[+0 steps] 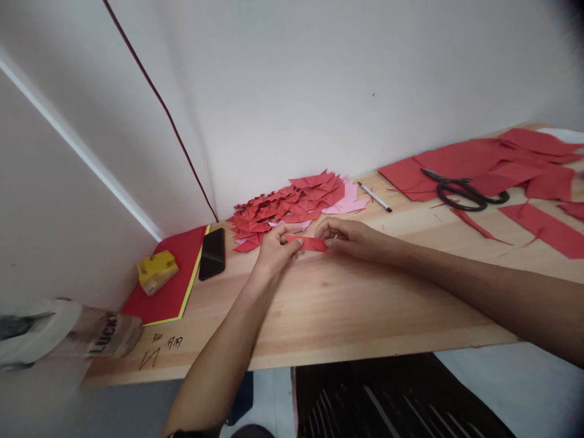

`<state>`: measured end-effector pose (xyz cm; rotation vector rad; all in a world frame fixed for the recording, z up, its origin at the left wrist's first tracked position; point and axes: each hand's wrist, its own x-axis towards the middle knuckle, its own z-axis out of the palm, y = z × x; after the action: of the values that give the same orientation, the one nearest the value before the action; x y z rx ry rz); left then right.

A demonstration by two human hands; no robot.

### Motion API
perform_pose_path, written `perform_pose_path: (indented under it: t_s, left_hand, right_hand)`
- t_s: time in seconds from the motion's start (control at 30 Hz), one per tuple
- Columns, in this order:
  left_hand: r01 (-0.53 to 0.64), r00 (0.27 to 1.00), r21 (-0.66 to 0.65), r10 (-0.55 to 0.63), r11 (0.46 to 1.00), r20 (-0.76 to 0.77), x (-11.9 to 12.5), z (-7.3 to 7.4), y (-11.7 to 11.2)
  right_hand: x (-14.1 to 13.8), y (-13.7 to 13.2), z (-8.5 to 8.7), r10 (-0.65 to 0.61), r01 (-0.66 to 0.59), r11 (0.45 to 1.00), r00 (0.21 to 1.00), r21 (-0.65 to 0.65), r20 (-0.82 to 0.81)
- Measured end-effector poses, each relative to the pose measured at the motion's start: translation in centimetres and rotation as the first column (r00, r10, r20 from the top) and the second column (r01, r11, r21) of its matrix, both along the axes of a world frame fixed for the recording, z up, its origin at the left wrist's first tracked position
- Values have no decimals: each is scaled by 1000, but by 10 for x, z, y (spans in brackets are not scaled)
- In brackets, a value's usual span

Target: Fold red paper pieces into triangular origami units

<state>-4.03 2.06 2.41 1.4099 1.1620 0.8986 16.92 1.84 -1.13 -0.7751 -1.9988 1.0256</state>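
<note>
Between my two hands a narrow folded strip of red paper (312,244) is stretched just above the wooden table. My left hand (279,248) pinches its left end between thumb and fingers. At the right end, my right hand (341,237) grips it with thumb and curled fingers. Right behind my hands lies a heap of folded red paper pieces (292,204), with some pink paper pieces (349,199) among them and at the right side.
Black-handled scissors (465,191) rest among red paper sheets (460,158) on the right. A pen (375,197) lies near the wall. To the left are a phone (212,254), a red folder (171,304) bearing a yellow packet (157,272), and a clear bottle (104,331).
</note>
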Motion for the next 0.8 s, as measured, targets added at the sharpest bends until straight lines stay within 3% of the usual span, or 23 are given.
perform_pose_path:
  t_s: [0.2, 0.43, 0.57, 0.8]
  left_hand:
    - [-55, 984, -26, 58, 998, 170, 2, -8, -2]
    - [94, 979, -111, -72, 989, 189, 3, -13, -3]
    - [107, 977, -152, -75, 983, 201, 3, -13, -5]
    - [131, 959, -181, -78, 975, 273, 2, -11, -5]
  right_hand:
    - [-1, -7, 5, 43, -41, 999, 997, -22, 57]
    - [0, -6, 6, 8, -10, 999, 998, 42, 66]
    - [2, -5, 5, 0, -4, 995, 999, 96, 49]
    - [3, -7, 11, 29, -60, 980, 987, 191, 157]
